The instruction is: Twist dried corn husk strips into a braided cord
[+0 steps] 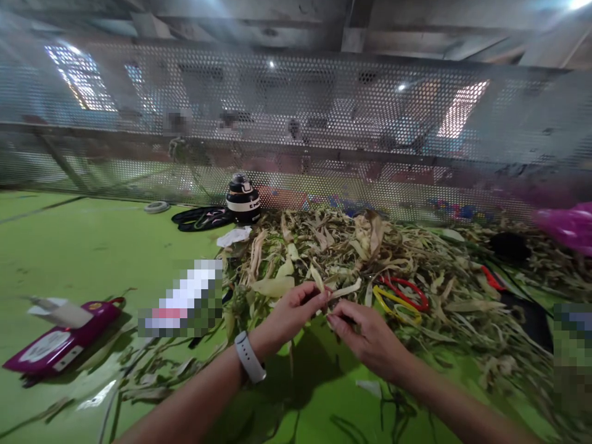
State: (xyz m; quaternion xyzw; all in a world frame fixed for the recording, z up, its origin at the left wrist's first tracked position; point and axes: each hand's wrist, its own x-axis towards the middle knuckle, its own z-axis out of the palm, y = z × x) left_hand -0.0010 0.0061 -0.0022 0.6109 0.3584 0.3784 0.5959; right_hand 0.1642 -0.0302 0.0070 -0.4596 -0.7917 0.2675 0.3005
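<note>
- Husk strip (346,289): above the green table (115,237), at the left hand (303,302), whose fingertips pinch it.
- Right hand (363,330): fingers curled, just beside; grip unclear.

Green tabletop (106,246) — scissors (404,296) (red, yellow)

A pixelated patch (185,299) hides what lies there, and the pink bag (571,228), perhaps plastic, is cut off.
</note>
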